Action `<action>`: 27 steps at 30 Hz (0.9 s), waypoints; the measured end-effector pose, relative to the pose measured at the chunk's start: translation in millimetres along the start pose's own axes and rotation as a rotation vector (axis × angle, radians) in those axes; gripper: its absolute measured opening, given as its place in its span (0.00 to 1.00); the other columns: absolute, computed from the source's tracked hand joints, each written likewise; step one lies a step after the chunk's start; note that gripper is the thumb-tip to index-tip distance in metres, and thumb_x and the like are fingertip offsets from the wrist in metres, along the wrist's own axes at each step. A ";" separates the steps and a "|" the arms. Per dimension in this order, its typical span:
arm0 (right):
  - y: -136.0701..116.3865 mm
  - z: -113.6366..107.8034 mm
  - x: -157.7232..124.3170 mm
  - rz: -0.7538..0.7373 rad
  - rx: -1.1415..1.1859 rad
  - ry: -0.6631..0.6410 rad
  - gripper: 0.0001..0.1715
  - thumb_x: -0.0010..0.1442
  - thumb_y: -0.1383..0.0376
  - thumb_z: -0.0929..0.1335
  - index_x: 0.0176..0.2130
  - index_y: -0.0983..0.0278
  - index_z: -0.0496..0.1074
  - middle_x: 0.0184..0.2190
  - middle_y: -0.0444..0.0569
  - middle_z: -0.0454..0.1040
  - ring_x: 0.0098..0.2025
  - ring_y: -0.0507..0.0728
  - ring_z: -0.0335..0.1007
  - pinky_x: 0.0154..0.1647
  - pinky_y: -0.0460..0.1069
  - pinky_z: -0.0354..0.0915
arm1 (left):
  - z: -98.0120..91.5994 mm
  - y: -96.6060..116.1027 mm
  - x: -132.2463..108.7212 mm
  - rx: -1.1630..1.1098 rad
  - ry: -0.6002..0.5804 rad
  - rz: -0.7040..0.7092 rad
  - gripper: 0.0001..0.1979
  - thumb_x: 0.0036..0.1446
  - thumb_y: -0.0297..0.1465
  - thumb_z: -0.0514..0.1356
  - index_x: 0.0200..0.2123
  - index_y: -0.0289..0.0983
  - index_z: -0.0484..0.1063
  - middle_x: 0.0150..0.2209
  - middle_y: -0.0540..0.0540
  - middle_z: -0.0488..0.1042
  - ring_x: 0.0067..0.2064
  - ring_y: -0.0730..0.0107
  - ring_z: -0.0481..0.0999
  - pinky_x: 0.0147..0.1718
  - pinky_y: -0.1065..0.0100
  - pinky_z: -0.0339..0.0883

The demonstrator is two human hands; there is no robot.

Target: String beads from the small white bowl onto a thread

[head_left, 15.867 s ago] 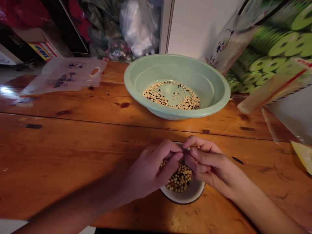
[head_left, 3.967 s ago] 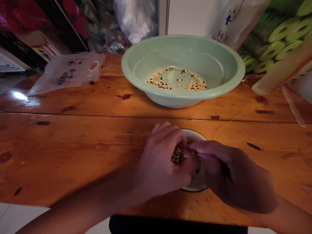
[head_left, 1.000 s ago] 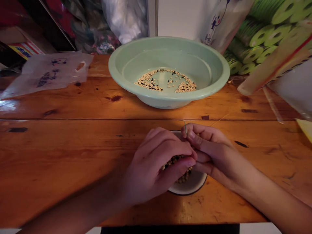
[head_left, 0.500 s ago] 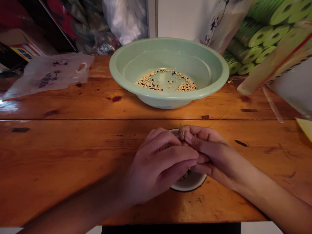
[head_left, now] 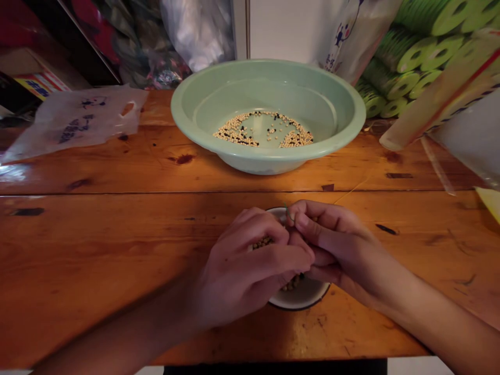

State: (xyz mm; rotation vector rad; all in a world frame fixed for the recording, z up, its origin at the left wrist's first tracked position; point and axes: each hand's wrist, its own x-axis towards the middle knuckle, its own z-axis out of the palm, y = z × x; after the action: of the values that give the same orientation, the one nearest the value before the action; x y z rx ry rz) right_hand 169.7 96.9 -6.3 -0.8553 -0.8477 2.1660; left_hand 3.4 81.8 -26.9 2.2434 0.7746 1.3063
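Note:
A small white bowl [head_left: 302,299] with a dark rim stands near the table's front edge, with brown and dark beads in it. Over its right side, my right hand [head_left: 332,234] pinches a thin green string [head_left: 287,210] between thumb and forefinger. My left hand [head_left: 253,260] reaches across the bowl from the left, its fingers curled and meeting the right fingers. Whatever the left fingertips hold is hidden. Behind the bowl sits a large pale green basin [head_left: 269,156] with cream and black beads [head_left: 234,130] on its bottom.
On the wooden table [head_left: 97,250], a white plastic bag [head_left: 78,122] lies flat at the back left. Green rolls [head_left: 414,67] are stacked at the back right, beside a clear plastic wrapper [head_left: 425,109]. A thin yellowish strand lies right of the basin's front.
The left hand has shifted slightly left and its fingers have curled more, showing more beads in the bowl. The green string's tip leans differently. The whole view has moved slightly.

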 end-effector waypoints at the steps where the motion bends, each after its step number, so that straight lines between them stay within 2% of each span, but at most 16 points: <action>1: -0.1 0.4 -0.2 -0.016 -0.015 0.014 0.13 0.65 0.65 0.65 0.28 0.65 0.68 0.17 0.38 0.63 0.16 0.43 0.39 0.14 0.38 0.43 | 0.5 -0.2 0.0 -0.028 -0.001 -0.007 0.05 0.58 0.22 0.59 0.34 0.38 0.71 0.31 0.48 0.73 0.33 0.71 0.72 0.35 0.63 0.70; 7: 0.6 1.4 -1.8 -0.142 -0.080 0.042 0.12 0.65 0.66 0.65 0.29 0.65 0.68 0.17 0.38 0.65 0.15 0.42 0.47 0.14 0.38 0.44 | 4.6 -1.3 -0.8 -0.148 0.019 -0.032 0.08 0.57 0.21 0.61 0.37 0.38 0.70 0.33 0.48 0.75 0.36 0.71 0.73 0.41 0.62 0.73; 14: 0.9 1.3 -1.3 -0.141 -0.138 0.090 0.12 0.64 0.65 0.65 0.29 0.65 0.68 0.18 0.38 0.65 0.15 0.42 0.49 0.14 0.38 0.44 | 4.3 -2.4 -2.5 -0.071 -0.001 -0.048 0.05 0.59 0.22 0.59 0.36 0.38 0.71 0.33 0.47 0.73 0.37 0.71 0.73 0.39 0.65 0.73; 27: 0.5 3.6 -1.5 -0.220 -0.320 0.164 0.12 0.63 0.63 0.66 0.28 0.64 0.67 0.17 0.38 0.64 0.16 0.44 0.53 0.14 0.40 0.46 | 4.8 -3.9 -6.4 -0.027 -0.059 -0.083 0.05 0.60 0.23 0.57 0.36 0.38 0.70 0.36 0.47 0.71 0.41 0.70 0.72 0.43 0.64 0.70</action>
State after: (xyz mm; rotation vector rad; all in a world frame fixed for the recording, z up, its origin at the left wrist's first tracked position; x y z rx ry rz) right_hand 167.7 94.3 -4.2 -1.0276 -1.1645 1.7708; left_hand 4.1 80.1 -35.6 2.1940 0.8153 1.1997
